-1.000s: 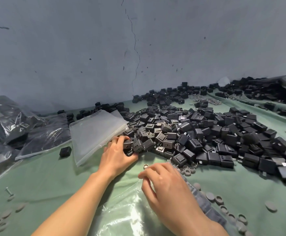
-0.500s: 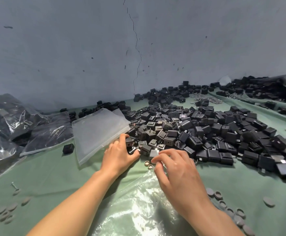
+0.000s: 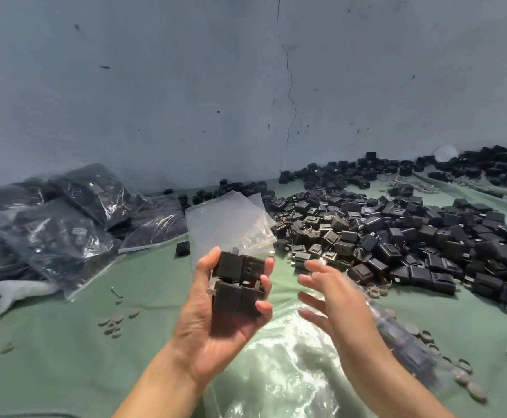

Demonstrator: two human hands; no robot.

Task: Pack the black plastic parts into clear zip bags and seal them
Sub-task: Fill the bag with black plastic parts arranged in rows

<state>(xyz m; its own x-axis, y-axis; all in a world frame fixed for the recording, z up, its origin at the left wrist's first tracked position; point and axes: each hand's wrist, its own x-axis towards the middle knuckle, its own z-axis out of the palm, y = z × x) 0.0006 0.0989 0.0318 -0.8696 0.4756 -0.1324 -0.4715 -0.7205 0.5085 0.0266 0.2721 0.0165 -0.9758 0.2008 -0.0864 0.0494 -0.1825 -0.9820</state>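
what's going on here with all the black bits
A person is packing black plastic parts into clear zip bags. Their left hand grips a handful of black parts above the table, while the right hand hovers open beside it, holding nothing. A clear bag lies under both hands. The loose pile sits to the right, a stack of empty bags behind the hands, filled bags at the left.

Left hand (image 3: 213, 330) palm-up, fingers round black parts (image 3: 237, 285); right hand (image 3: 339, 300) just beside, fingers straight and apart.
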